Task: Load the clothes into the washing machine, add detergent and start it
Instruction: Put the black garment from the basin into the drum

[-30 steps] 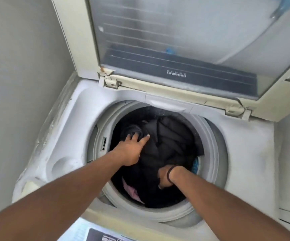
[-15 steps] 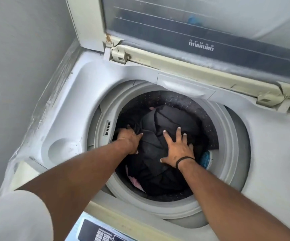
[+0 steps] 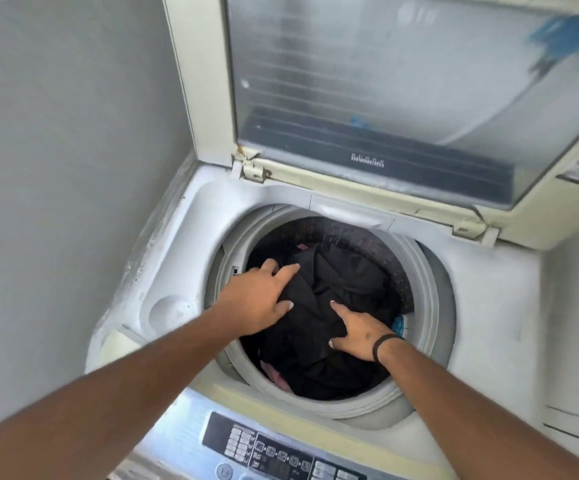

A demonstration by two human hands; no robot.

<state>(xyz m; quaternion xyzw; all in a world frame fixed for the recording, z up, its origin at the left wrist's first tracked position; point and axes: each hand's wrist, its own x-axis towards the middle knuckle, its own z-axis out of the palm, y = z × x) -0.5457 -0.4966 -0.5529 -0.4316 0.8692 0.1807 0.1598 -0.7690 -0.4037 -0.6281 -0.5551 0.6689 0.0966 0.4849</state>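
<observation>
One washing machine (image 3: 510,306), lid (image 3: 385,81) raised. Dark clothes (image 3: 343,289) sit in its drum with one pink item (image 3: 276,374). Two hands press them: left hand (image 3: 257,299) and right hand (image 3: 359,332), fingers spread.

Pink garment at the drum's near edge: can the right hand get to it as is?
Probably yes. The right hand rests on the black clothes just above the pink garment, which shows uncovered at the rim.

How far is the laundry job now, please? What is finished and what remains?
Done: dark clothes already lie in the drum, lid up. In hand: left hand and right hand press on them with straight fingers. Left: no detergent in view; the control panel is untouched.
</observation>
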